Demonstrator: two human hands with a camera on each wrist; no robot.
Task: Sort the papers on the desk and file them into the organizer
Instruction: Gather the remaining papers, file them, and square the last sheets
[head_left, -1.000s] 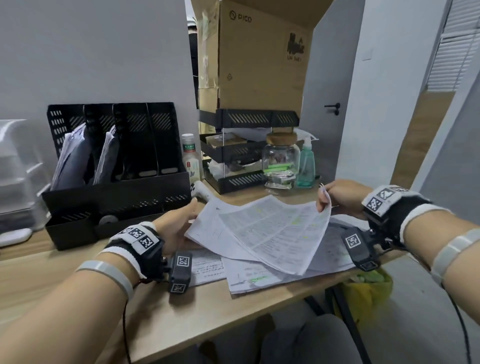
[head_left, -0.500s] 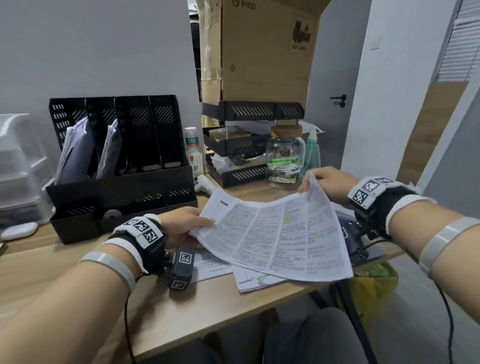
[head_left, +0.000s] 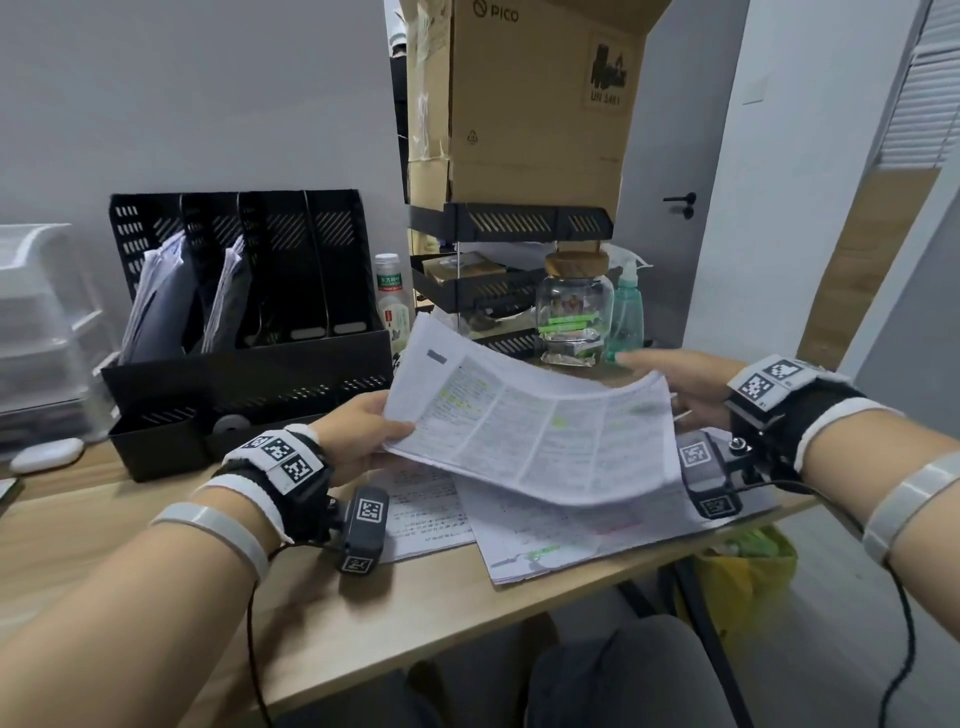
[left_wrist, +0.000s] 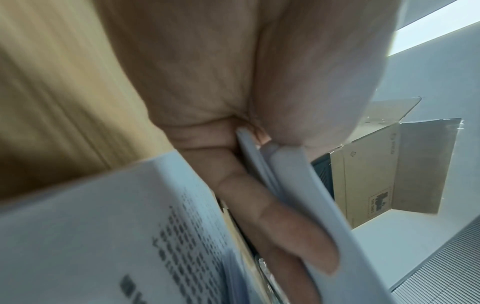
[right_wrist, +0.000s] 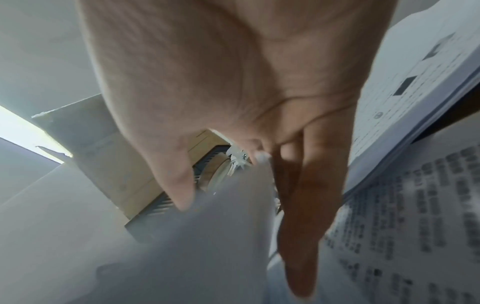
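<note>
A printed sheaf of papers (head_left: 530, 431) with green highlights hangs above the desk, tilted up at its left end. My left hand (head_left: 363, 431) pinches its left edge, thumb on top and fingers (left_wrist: 259, 205) underneath. My right hand (head_left: 670, 389) is at the sheaf's right edge with straight fingers (right_wrist: 311, 205) under the paper and the thumb lifted off it. More papers (head_left: 545, 535) lie spread on the desk below. The black organizer (head_left: 249, 374) stands at the back left. Its two left slots hold papers (head_left: 156, 296) and the slots to the right look empty.
A cardboard box (head_left: 535, 104) sits on a black tray stack (head_left: 509, 223) behind the papers. A glass jar (head_left: 574, 306), a green spray bottle (head_left: 626, 306) and a drink bottle (head_left: 390, 296) stand nearby. White drawers (head_left: 36, 312) are at far left. The desk edge (head_left: 467, 639) is close.
The sheaf rose off the pile and swung up and left. My left hand took hold of its left edge. My right hand went from pinching a corner to straight fingers.
</note>
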